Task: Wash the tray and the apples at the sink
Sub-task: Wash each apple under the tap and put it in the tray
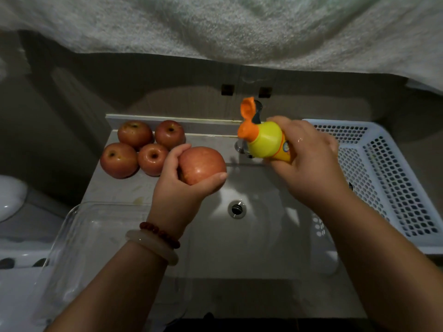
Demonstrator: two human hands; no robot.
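1. Over the sink (259, 238) we go: the left hand (178, 188) cradles one apple (202, 164) above the basin, fingers curled under it and thumb hooked over the far side, a firm grip holding the fruit.
2. The right hand (309, 159) wraps around a yellow soap bottle (266, 142), tipped sideways with its nozzle aimed left toward the held apple; its orange cap (247, 111) is flipped open. That grip is closed tight on the bottle.
3. Step in hand, as I read it: soaping this apple. The nozzle sits just beside the fruit, not touching; no soap is visible on the skin yet.
4. Next move calls for a gentle squeeze with the nozzle brought over the apple, then setting the bottle down so both hands can rub and rinse. One-handed on a round, possibly wet fruit, slipping is the risk.
5. Four more apples (141, 147) wait on the counter (115, 190) at the far left, clustered and touching one another.
6. Containers now: the glass tray (72, 226) sits near left, overlapping the sink edge, and looks to hold nothing but some water sheen.
7. The white perforated basket (395, 188) on the right shows no contents either.
8. The drain (236, 209) is open in mid-basin; the tap is largely hidden behind the bottle, and no running water shows.
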